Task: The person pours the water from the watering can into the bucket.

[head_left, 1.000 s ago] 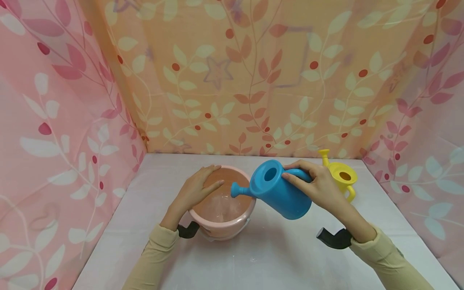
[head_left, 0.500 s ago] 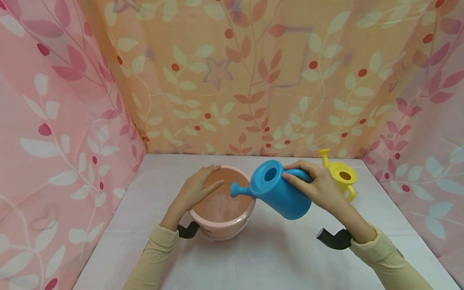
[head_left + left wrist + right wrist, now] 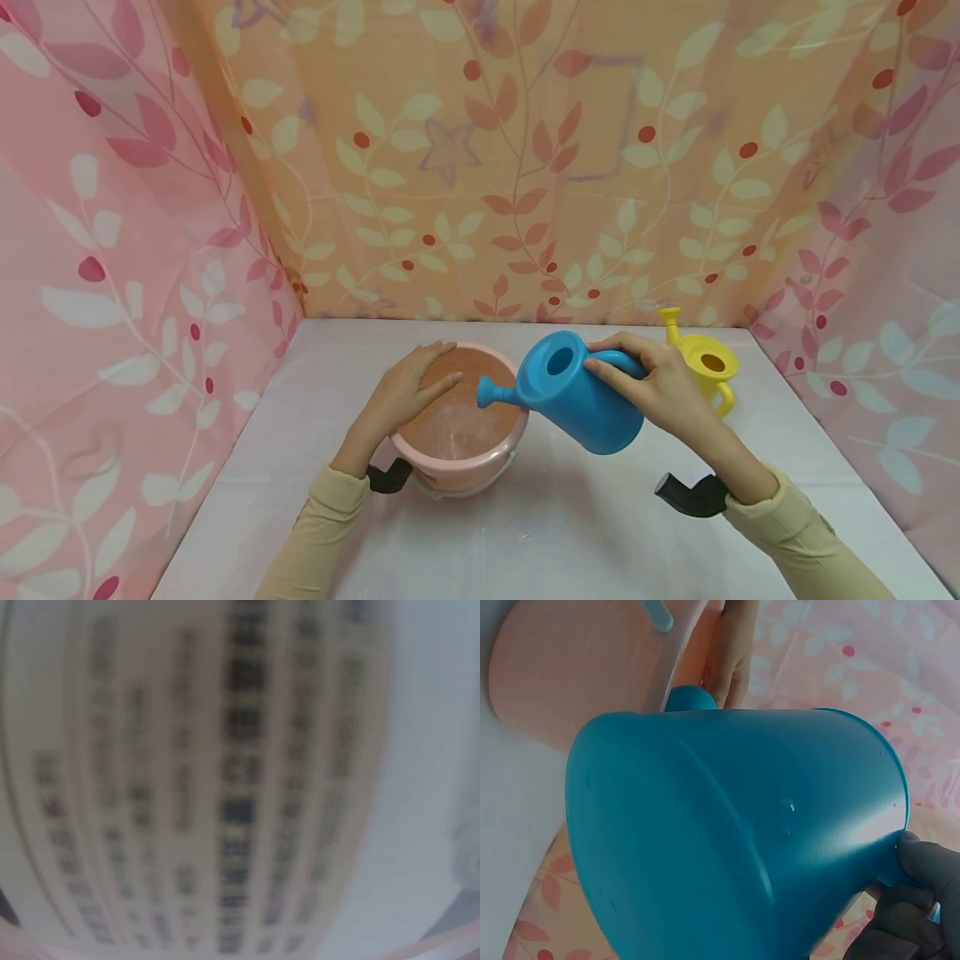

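Note:
In the head view my right hand grips the handle of a blue watering can, thumb near its top. The can tilts left, its spout over the right rim of a pink bucket. Rippled water shows inside the bucket. My left hand rests over the bucket's left rim, fingers extended and thumb over the opening. In the right wrist view the can fills the middle, with a few drops on its side. The left wrist view shows only a blurred printed label very close up.
A yellow watering can stands at the back right, behind my right hand. The white tabletop carries small wet spots in front of the bucket. Patterned cloth walls in the back and both sides.
The ripples and whitish patches on the water shift from frame to frame. Both hands, the tilted can and the bucket stay practically where they were.

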Demonstrator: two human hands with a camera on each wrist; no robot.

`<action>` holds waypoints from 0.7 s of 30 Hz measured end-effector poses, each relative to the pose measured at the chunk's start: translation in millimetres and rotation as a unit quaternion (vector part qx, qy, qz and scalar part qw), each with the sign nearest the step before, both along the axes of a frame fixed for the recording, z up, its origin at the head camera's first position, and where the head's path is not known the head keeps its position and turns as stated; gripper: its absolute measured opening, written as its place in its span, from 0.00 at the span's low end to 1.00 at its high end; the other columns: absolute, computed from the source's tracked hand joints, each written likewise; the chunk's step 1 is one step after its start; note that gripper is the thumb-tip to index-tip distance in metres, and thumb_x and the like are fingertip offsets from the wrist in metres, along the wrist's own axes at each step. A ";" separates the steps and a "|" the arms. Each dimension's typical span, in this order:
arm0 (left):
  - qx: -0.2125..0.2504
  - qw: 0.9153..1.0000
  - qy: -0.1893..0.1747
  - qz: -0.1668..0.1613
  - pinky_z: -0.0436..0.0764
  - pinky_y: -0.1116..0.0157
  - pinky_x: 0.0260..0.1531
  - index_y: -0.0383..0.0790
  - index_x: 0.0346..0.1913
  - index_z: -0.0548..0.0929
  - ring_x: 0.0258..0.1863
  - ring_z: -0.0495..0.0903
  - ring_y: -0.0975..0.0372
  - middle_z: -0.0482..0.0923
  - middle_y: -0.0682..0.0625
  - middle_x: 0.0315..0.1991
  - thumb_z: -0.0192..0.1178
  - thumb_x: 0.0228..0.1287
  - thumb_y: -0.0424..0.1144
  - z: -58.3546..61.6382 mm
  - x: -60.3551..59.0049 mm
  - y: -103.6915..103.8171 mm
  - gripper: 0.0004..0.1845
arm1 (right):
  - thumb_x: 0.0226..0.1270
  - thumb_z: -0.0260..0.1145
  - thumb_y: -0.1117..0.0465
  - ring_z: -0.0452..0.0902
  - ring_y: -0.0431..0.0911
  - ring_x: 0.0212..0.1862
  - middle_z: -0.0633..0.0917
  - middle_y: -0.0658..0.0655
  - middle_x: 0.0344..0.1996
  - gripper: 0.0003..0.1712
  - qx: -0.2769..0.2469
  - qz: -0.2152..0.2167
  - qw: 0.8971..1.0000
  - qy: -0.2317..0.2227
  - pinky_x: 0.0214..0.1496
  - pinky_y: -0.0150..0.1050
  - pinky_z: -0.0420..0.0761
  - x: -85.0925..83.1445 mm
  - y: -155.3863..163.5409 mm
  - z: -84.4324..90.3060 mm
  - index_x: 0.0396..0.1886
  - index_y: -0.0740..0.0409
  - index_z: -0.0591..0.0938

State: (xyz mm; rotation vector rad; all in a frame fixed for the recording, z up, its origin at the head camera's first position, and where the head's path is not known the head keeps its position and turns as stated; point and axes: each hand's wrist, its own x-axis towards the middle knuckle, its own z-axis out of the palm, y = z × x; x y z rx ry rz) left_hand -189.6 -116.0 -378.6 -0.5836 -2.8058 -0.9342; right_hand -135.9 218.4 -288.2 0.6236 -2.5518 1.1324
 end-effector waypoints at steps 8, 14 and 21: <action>0.000 1.000 0.002 -0.001 0.60 0.41 0.61 0.56 0.66 0.66 0.68 0.57 0.47 0.60 0.48 0.69 0.50 0.61 0.64 0.4 0.1 -0.2 0.32 | 0.60 0.67 0.56 0.80 0.58 0.46 0.85 0.59 0.42 0.16 -0.002 0.000 1.000 -0.003 0.46 0.61 0.77 0.9 -0.4 0.4 0.46 0.58 0.81; 0.002 1.000 0.007 -0.003 0.61 0.41 0.61 0.54 0.66 0.67 0.68 0.57 0.46 0.61 0.47 0.68 0.51 0.61 0.63 0.5 0.6 0.1 0.32 | 0.60 0.67 0.56 0.80 0.59 0.46 0.85 0.59 0.42 0.16 -0.001 -0.002 1.000 -0.004 0.46 0.61 0.77 1.3 -0.6 0.7 0.46 0.58 0.81; 0.006 1.000 0.000 0.000 0.60 0.42 0.62 0.55 0.66 0.67 0.68 0.57 0.46 0.61 0.48 0.68 0.52 0.62 0.62 0.1 0.6 -0.1 0.31 | 0.59 0.68 0.56 0.80 0.58 0.46 0.85 0.58 0.41 0.17 0.001 -0.003 1.000 0.000 0.46 0.60 0.77 2.1 -0.8 0.8 0.46 0.58 0.81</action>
